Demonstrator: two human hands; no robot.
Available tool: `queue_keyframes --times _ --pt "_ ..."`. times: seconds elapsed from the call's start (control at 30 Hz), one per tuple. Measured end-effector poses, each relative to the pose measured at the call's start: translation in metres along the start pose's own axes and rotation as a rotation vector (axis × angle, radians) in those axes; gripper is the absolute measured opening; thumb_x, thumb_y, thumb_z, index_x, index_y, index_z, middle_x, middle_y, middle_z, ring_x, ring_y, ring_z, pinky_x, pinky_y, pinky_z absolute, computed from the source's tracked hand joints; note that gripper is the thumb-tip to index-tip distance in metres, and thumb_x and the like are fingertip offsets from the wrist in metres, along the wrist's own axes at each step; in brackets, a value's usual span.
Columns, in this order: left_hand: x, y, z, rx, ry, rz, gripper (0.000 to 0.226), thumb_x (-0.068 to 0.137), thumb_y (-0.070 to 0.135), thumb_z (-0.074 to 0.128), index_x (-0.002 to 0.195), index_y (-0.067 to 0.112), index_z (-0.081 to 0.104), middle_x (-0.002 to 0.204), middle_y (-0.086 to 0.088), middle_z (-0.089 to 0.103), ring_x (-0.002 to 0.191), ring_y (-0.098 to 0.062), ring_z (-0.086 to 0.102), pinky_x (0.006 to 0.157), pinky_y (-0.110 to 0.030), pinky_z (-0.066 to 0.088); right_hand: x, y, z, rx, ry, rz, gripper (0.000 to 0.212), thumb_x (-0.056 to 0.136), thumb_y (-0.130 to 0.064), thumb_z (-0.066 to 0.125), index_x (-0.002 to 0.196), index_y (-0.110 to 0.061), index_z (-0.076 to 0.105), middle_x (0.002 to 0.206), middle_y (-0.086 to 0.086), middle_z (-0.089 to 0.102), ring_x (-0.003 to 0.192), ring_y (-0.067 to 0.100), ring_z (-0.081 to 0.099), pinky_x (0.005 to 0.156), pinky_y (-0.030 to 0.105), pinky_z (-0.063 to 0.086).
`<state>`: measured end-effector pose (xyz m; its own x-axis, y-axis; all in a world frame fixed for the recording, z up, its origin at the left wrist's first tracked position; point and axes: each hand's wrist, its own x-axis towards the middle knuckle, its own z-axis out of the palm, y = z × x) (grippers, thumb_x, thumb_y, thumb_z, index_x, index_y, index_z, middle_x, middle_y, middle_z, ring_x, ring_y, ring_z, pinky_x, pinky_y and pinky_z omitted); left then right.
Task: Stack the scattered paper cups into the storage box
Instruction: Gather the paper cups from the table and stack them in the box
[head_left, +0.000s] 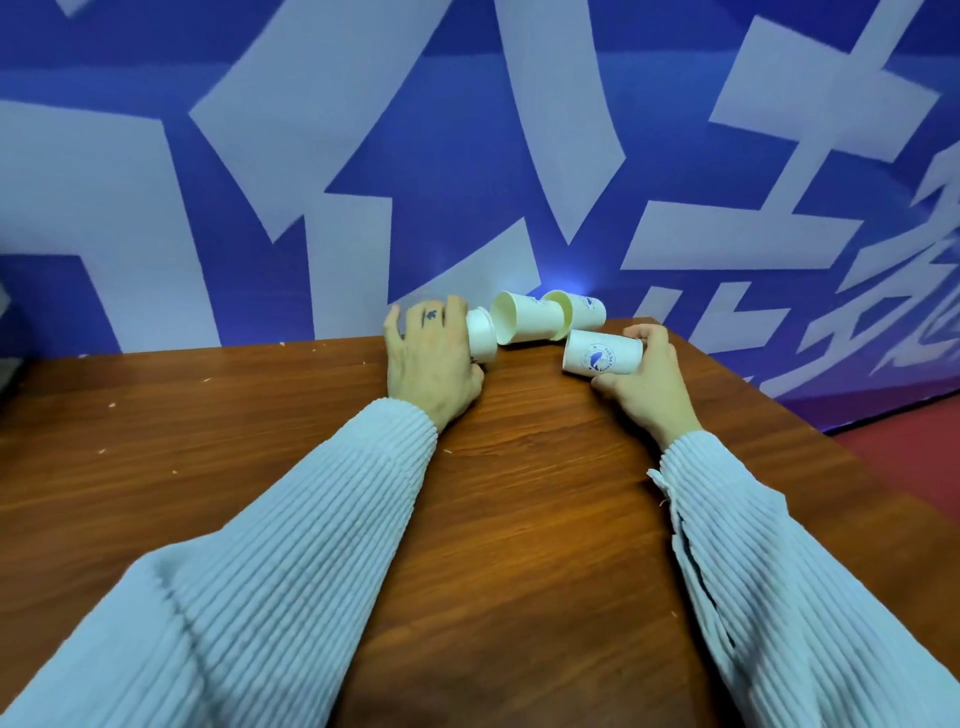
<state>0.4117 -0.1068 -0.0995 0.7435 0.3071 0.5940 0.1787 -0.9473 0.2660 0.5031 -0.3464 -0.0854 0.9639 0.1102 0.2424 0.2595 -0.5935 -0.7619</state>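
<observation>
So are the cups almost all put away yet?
Not yet, this looks like the very start. Nothing looks stacked, and no storage box is in view. The left hand is wrapped around one paper cup, and the right hand holds another cup lying on the table. Two more cups lie on their sides by the wall. All four need stacking and boxing.

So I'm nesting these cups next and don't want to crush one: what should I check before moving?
1. Left hand on the leftmost white paper cup: ok.
2. Right hand around the logo-printed paper cup: ok.
3. Two loose white cups on their sides by the wall: ok.
4. Brown wooden table bare near the hands: ok.
5. Storage box in view: not ok.
6. Grip pressure: cannot tell.
</observation>
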Motion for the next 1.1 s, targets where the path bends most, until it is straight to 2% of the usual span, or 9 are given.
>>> queue_keyframes --times 0.07,0.13,0.27,0.4,0.57,0.7,0.83,0.93,1.1 --pt "-0.011 0.001 -0.012 -0.062 -0.022 -0.011 0.057 0.078 0.033 0.071 0.127 0.021 0.045 0.117 -0.002 0.057 0.112 -0.026 0.053 0.1 -0.042 0.039 -0.01 -0.005 -0.001 0.008 -0.025 -0.002 0.067 0.077 -0.008 0.083 0.123 -0.034 0.042 0.124 0.003 0.054 0.097 0.022 0.064 0.068 0.031 0.051" --pt "-0.03 -0.001 -0.028 -0.071 -0.028 0.0 0.06 0.079 0.034 0.071 0.131 0.02 0.044 0.12 -0.002 0.055 0.11 -0.025 0.053 0.094 -0.04 0.041 -0.026 -0.013 0.0 -0.019 -0.005 -0.034 0.064 0.078 -0.01 0.083 0.122 -0.032 0.043 0.122 0.001 0.05 0.098 0.019 0.061 0.072 0.029 0.048" --pt "-0.078 -0.008 -0.067 -0.057 -0.03 -0.038 0.073 0.081 0.038 0.071 0.144 0.021 0.04 0.133 -0.004 0.05 0.118 -0.025 0.049 0.101 -0.04 0.041 -0.073 -0.035 0.001 -0.02 -0.014 -0.08 0.052 0.084 -0.02 0.082 0.12 -0.03 0.045 0.127 -0.001 0.045 0.102 0.019 0.055 0.084 0.035 0.051" --pt "-0.116 -0.015 -0.106 -0.057 -0.062 -0.061 0.072 0.083 0.041 0.071 0.145 0.023 0.04 0.137 -0.003 0.048 0.121 -0.024 0.048 0.103 -0.041 0.041 -0.123 -0.053 -0.005 0.023 0.017 -0.075 0.028 0.094 -0.011 0.062 0.113 -0.03 0.052 0.121 0.0 0.061 0.087 0.015 0.063 0.065 0.032 0.052" --pt "-0.141 -0.03 -0.161 -0.17 -0.065 -0.119 0.069 0.081 0.041 0.075 0.14 0.024 0.044 0.13 0.0 0.053 0.118 -0.022 0.054 0.103 -0.041 0.041 -0.18 -0.077 -0.009 0.126 0.057 -0.092 0.027 0.093 -0.008 0.059 0.108 -0.03 0.058 0.114 -0.003 0.064 0.088 0.01 0.063 0.064 0.029 0.053" --pt "-0.147 -0.044 -0.209 -0.18 -0.053 -0.099 0.066 0.08 0.044 0.073 0.135 0.023 0.044 0.123 0.0 0.056 0.111 -0.023 0.058 0.097 -0.042 0.046 -0.209 -0.116 -0.004 0.199 0.024 -0.175 0.024 0.089 -0.011 0.064 0.105 -0.028 0.061 0.108 -0.005 0.066 0.096 0.013 0.064 0.074 0.03 0.052" --pt "-0.158 -0.061 -0.251 -0.161 -0.046 -0.083 0.071 0.081 0.045 0.074 0.139 0.022 0.039 0.127 -0.003 0.054 0.111 -0.025 0.06 0.095 -0.043 0.051 -0.228 -0.162 0.007 0.235 -0.015 -0.257 0.022 0.086 -0.011 0.066 0.103 -0.025 0.062 0.1 -0.008 0.067 0.092 0.013 0.065 0.077 0.03 0.051" --pt "-0.169 -0.08 -0.278 -0.134 -0.022 -0.086 0.072 0.083 0.043 0.074 0.141 0.022 0.037 0.129 -0.004 0.054 0.113 -0.026 0.059 0.093 -0.04 0.049 -0.244 -0.195 0.021 0.247 -0.048 -0.332 0.024 0.086 -0.013 0.067 0.104 -0.027 0.062 0.106 -0.003 0.065 0.092 0.011 0.064 0.077 0.029 0.052" --pt "-0.183 -0.127 -0.326 -0.152 0.029 -0.186 0.084 0.08 0.046 0.071 0.149 0.018 0.029 0.136 -0.01 0.049 0.124 -0.033 0.053 0.099 -0.049 0.047 -0.273 -0.254 0.056 0.263 -0.094 -0.459 0.015 0.093 -0.017 0.065 0.107 -0.023 0.063 0.102 -0.006 0.067 0.096 0.014 0.064 0.074 0.022 0.05"
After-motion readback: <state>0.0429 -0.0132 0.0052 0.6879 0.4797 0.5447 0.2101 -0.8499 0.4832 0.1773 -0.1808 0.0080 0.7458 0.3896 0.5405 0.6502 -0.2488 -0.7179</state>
